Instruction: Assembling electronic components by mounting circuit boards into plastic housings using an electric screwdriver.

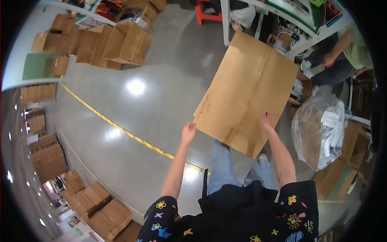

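A large flat brown cardboard piece (242, 88) slants in front of my legs, with a fold across it, handwriting near its left edge and a strip of shiny tape toward the far end. At its near left corner, my left hand (188, 132) is closed, its fingertips at the cardboard's edge. My right hand (267, 121) is closed too and lies over the near right part of the cardboard. A small dark tip shows at its fingers, too small to name. Part of my legs is hidden beneath the cardboard.
Beyond the cardboard stands a white-framed workbench (282, 16). A person (342, 52) sits at the far right, near a clear plastic bag (318, 129) with white pieces. Open cartons (125, 44) stand far left. A yellow floor line (121, 129) runs across; stacked boxes (96, 205) lie left.
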Tool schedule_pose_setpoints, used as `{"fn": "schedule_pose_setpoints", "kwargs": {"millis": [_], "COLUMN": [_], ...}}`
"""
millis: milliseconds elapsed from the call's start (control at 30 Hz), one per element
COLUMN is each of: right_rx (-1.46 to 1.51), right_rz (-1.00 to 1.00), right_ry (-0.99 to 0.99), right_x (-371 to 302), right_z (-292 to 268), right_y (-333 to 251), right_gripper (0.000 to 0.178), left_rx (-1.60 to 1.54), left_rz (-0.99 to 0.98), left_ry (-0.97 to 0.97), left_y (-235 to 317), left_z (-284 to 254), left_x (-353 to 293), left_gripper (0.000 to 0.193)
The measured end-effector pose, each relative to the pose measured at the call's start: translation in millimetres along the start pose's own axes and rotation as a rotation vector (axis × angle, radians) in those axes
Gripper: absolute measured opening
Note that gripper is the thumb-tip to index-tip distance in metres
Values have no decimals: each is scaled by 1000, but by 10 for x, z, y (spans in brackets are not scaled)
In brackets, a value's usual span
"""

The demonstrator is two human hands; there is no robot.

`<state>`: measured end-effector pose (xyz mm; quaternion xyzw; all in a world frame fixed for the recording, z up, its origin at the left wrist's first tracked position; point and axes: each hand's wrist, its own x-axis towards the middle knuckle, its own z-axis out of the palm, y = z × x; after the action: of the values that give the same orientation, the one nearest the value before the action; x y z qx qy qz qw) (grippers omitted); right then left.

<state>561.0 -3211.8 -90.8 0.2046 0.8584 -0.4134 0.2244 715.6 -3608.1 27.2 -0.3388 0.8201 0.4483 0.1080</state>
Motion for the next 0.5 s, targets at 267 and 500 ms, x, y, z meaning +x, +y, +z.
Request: {"fn": "schedule_pose_setpoints", "kwargs": {"millis": [267,500], "right_rx": [150,-77], "right_rz": [-66,-248], "right_ry": [129,398], "right_x": [275,1517], "right_z": [367,-71], "right_y": [-325,-1495], "right_gripper": [32,29], "left_rx": [225,493], "left_rz": [43,-349], "left_ry": [-29,57], "left_y": [616,1261], "left_z": [243,1587], "left_x": [1696,1745], "left_gripper": [55,127]}}
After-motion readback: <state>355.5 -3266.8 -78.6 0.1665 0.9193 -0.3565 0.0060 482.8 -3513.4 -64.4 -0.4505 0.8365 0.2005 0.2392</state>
